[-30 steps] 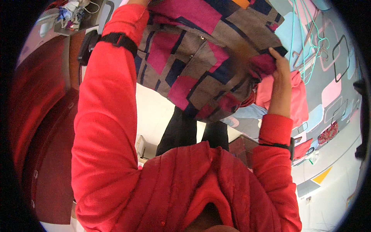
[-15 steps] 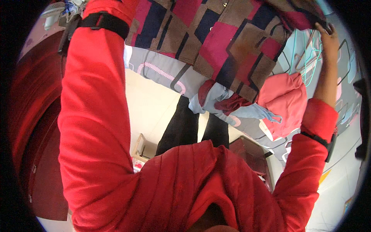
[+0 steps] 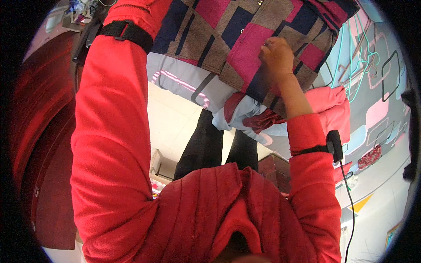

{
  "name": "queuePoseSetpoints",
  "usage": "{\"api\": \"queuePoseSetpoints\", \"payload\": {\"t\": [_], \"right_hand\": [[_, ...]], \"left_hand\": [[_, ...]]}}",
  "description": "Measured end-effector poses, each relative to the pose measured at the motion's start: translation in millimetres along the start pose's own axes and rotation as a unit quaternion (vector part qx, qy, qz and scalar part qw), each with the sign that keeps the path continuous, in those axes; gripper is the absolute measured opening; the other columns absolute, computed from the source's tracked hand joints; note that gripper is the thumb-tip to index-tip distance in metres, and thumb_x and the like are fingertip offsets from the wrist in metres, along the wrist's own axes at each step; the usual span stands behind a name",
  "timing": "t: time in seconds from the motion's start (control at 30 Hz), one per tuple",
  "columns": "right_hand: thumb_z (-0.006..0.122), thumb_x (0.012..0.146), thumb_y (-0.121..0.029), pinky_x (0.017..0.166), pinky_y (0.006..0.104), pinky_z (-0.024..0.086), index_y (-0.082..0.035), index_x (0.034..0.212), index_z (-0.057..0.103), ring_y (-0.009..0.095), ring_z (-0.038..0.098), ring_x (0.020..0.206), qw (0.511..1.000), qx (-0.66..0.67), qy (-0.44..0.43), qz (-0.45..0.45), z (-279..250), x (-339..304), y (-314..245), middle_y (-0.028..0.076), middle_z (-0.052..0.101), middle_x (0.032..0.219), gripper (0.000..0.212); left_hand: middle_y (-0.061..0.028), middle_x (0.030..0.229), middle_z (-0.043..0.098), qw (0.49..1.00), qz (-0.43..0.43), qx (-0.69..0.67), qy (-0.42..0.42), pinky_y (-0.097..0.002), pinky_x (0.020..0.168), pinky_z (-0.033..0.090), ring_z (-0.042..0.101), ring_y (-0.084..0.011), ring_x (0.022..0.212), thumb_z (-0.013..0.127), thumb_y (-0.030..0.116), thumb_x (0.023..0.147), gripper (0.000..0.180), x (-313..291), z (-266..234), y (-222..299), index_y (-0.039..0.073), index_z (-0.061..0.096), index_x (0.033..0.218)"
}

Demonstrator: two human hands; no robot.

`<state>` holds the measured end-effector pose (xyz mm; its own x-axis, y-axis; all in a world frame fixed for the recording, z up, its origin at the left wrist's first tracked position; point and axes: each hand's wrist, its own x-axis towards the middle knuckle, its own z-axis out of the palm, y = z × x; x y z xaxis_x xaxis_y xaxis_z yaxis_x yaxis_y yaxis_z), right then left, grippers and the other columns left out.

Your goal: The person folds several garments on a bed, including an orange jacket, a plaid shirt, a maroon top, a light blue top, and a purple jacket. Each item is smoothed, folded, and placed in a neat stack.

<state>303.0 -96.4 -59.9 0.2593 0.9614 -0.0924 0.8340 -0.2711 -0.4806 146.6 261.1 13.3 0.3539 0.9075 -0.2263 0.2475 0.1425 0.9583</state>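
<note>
A patchwork coat in brown, magenta and navy, with shiny snap buttons, is spread at the top of the view, its lower hem toward me. My right hand is on its front, beside a magenta patch, with the fingers curled in and pinched at the cloth. Just what bit of cloth they grip is hard to see. My left arm reaches up along the coat's left side; the left hand lies beyond the upper edge. Below the hem lie a crumpled light blue and dark red garment and a pink garment.
Teal and brown hangers lie on the grey patterned bedsheet at the right. A small wooden stool and a dark red box stand low beside my legs. A cable hangs from my right arm strap.
My right hand has left the coat's far right edge and come inward to its front. The coat's right side has shifted left a little, showing more of the hangers.
</note>
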Motion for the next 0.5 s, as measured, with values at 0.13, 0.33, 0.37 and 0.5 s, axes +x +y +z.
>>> {"api": "queuePoseSetpoints", "payload": {"t": [0.13, 0.33, 0.37, 0.5], "right_hand": [[0.072, 0.078, -0.022, 0.072, 0.0402, 0.052, -0.006, 0.097, 0.067, 0.027, 0.064, 0.077, 1.000, -0.005, -0.025, 0.018, 2, 5, 9, 0.013, 0.066, 0.092, 0.025], [0.061, 0.087, -0.018, 0.073, 0.0338, 0.047, -0.004, 0.093, 0.063, 0.019, 0.059, 0.079, 0.947, 0.286, -0.007, 0.145, -27, -8, -47, 0.009, 0.065, 0.086, 0.015], [0.054, 0.089, -0.017, 0.082, 0.0378, 0.045, -0.005, 0.096, 0.062, 0.024, 0.058, 0.088, 0.980, 0.194, -0.037, -0.005, -31, -19, -83, 0.010, 0.062, 0.092, 0.015], [0.060, 0.077, -0.002, 0.111, 0.0382, 0.030, -0.007, 0.132, 0.050, 0.029, 0.041, 0.130, 0.782, 0.334, -0.499, -0.166, -30, -67, -208, 0.016, 0.045, 0.139, 0.056]], "left_hand": [[-0.0091, 0.099, 0.061, 0.998, 0.019, 0.037, 0.046, -0.0326, 0.070, 0.044, 0.055, -0.0194, 0.082, 0.065, 0.017, 0.081, 0.034, -2, -8, -11, 0.004, 0.059, 0.112], [-0.0135, 0.100, 0.061, 0.998, 0.033, -0.012, 0.047, -0.0320, 0.070, 0.044, 0.055, -0.0204, 0.084, 0.066, 0.016, 0.080, 0.039, -4, -40, -22, -0.002, 0.057, 0.114], [-0.0141, 0.101, 0.062, 0.999, 0.028, 0.013, 0.040, -0.0315, 0.070, 0.044, 0.056, -0.0210, 0.085, 0.066, 0.015, 0.080, 0.040, -5, -45, -22, -0.003, 0.057, 0.115], [-0.0168, 0.108, 0.061, 0.994, -0.002, 0.093, 0.059, -0.0318, 0.074, 0.046, 0.058, -0.0234, 0.092, 0.064, 0.011, 0.080, 0.044, -1, -47, -25, -0.006, 0.054, 0.120]]}}
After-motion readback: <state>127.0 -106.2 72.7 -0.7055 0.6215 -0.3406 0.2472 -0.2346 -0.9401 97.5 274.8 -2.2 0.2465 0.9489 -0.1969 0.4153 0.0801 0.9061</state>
